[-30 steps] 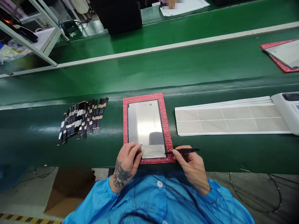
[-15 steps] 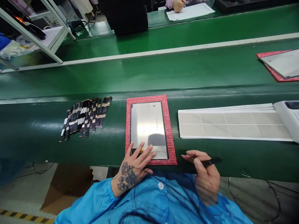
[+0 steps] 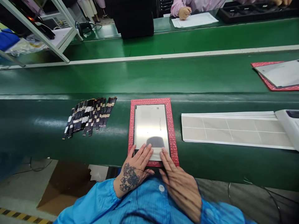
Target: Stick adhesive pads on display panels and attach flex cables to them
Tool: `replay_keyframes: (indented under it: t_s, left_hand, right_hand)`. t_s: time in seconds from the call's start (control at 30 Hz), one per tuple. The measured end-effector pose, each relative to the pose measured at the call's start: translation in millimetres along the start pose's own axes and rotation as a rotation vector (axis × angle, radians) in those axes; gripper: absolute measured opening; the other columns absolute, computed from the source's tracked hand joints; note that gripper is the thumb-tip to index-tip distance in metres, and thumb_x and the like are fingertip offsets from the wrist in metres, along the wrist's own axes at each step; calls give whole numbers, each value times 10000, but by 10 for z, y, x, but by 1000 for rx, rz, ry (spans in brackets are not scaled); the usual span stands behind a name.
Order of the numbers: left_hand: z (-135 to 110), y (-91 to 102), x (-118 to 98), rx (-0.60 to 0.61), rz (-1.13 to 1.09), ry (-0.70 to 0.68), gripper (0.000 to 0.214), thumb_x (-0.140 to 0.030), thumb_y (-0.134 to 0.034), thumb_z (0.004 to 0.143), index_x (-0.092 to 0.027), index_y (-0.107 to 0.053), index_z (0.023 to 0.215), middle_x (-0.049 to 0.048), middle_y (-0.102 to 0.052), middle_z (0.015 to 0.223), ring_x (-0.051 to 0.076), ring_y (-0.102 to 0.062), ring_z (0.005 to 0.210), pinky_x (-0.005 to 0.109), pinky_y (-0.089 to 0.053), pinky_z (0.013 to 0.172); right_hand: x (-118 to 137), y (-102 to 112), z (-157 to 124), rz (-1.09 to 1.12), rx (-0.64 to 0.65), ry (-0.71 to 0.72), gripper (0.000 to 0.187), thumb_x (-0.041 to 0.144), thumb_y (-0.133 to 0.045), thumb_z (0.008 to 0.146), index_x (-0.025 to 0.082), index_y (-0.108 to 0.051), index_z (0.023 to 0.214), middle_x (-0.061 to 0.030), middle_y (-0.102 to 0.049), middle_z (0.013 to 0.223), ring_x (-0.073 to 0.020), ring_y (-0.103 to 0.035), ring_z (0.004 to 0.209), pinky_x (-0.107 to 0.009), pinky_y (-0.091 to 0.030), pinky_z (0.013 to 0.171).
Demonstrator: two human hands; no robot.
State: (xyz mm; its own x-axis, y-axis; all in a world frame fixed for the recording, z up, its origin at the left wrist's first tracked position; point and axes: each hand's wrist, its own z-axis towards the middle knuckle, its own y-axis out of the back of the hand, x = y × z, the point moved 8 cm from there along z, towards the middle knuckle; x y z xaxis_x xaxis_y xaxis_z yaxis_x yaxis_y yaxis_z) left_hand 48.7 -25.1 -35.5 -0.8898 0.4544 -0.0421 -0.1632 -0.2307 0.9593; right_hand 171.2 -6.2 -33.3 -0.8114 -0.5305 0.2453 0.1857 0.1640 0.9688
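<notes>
A silvery flat display panel [image 3: 151, 124] with a dark edge lies on a red bubble-wrap sheet [image 3: 172, 127] in front of me. My left hand [image 3: 135, 169], tattooed on the back, rests with its fingers stretched over the panel's near left part. From the right, my right hand [image 3: 178, 183] reaches in, fingers extended, the tips at the panel's near right part. No tool shows in it; its palm side is hidden. Both hands cover the panel's near edge in places. To the left is a pile of dark flex cables [image 3: 90, 115] with gold and white patches.
Sheets of blank beige labels [image 3: 233, 129] lie right, beside a white device [image 3: 289, 124]. Another panel [image 3: 280, 73] on red wrap is at far right. Across the bench, a co-worker's hand [image 3: 184, 13] holds a pen over paper [image 3: 196, 20]. A metal rack [image 3: 59, 46] stands back left.
My right hand has moved left onto the panel and its fingers have straightened. The slim black item it held is out of sight. My left hand stays on the panel; the view has tilted up slightly.
</notes>
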Motion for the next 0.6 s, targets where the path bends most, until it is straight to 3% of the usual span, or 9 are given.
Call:
replay_keyframes:
  t_s: [0.13,0.23,0.4,0.5,0.6]
  left_hand:
    - [-49,-67,-3,7,1,0,671,-583,-259,975,-113,-483,1399,116,-480,1456,258,-252,1451,511,-24,1209]
    - [-119,-60,-15,48,15,-48,652,-607,-351,949,-162,-472,1409,98,-481,1459,265,-305,1429,526,-40,1209]
    - [-377,81,46,50,-95,-79,414,-443,-480,958,-218,-577,1292,49,-616,1327,197,-439,1353,458,-190,1212]
    - [-543,282,228,-106,-278,-39,314,-233,-483,942,-166,-603,1225,85,-705,1168,180,-525,1280,377,-395,1122]
    - [-635,519,634,-305,-319,128,328,-128,-468,913,-147,-602,1212,106,-732,1072,190,-617,1168,329,-523,975]
  right_hand:
    - [-191,136,-75,-100,-54,-9,521,280,-320,976,211,-300,1492,-41,-455,1443,-182,-714,647,-282,-585,463]
    - [-217,224,-89,-68,-152,52,527,347,-366,970,200,-359,1477,-68,-530,1380,-206,-727,640,-291,-546,377]
    - [-373,186,-59,144,-156,50,478,399,-423,949,275,-472,1409,-33,-603,1330,-184,-744,690,-241,-558,407]
    - [-562,200,-20,281,-178,12,407,425,-457,925,275,-604,1274,-26,-647,1288,-196,-750,794,-224,-584,460]
    - [-795,264,33,371,-265,-70,364,485,-498,890,260,-695,1097,-35,-738,1127,-237,-747,848,-270,-632,568]
